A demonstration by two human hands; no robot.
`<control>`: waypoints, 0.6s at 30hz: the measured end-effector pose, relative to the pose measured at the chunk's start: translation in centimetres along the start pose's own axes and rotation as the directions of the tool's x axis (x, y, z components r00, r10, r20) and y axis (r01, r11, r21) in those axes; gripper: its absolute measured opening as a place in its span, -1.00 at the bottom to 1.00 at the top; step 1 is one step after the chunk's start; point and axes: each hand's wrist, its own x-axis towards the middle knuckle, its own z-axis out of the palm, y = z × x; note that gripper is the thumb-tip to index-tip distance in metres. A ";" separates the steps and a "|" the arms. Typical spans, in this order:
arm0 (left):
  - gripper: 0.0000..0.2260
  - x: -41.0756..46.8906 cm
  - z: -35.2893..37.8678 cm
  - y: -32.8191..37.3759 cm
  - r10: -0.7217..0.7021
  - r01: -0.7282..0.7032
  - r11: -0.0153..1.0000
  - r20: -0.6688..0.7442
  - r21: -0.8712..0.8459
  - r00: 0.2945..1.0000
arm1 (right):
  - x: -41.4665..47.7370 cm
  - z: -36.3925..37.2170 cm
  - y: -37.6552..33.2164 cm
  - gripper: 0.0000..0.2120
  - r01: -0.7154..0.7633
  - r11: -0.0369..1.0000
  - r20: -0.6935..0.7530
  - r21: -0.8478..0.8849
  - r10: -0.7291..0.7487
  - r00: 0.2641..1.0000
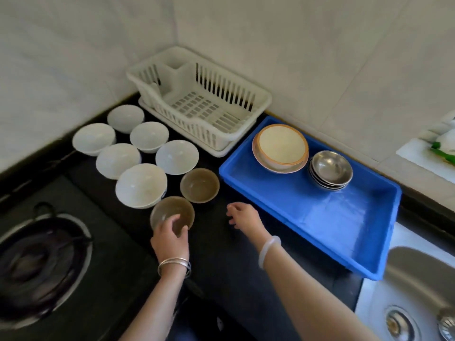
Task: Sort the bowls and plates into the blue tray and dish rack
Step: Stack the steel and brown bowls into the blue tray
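Left hand (170, 233) grips the near brown bowl (171, 209) by its rim at lower centre; right hand (242, 217) hovers loosely curled, empty. Tray (332, 217), right, holds plates (280, 146) and steel bowls (331, 168) — rack (209, 134), upper centre, holds nothing; six white bowls (141, 185) and both brown ones sit unsorted on the counter (221, 262).

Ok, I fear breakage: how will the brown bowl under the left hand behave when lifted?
The near brown bowl looks glossy and hard: probably rigid, breakable, somewhat slippery. The left hand holds only its near rim, so it may tilt when lifted.
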 end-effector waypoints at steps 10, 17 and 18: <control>-0.51 3.0 -1.3 -3.7 -0.281 0.280 0.932 0.029 -0.232 0.959 | 4.3 4.0 -4.3 -0.84 -0.118 0.976 -0.069 0.184 0.132 0.989; -0.61 4.1 -1.0 -5.4 -0.318 0.349 0.875 0.146 -0.336 0.937 | 2.7 3.6 -5.1 -0.78 -0.060 0.970 -0.162 0.238 0.100 0.982; -0.62 4.3 -1.0 -5.6 -0.317 0.358 0.859 0.169 -0.365 0.933 | 2.1 3.3 -5.3 -0.77 -0.028 0.969 -0.173 0.244 0.072 0.982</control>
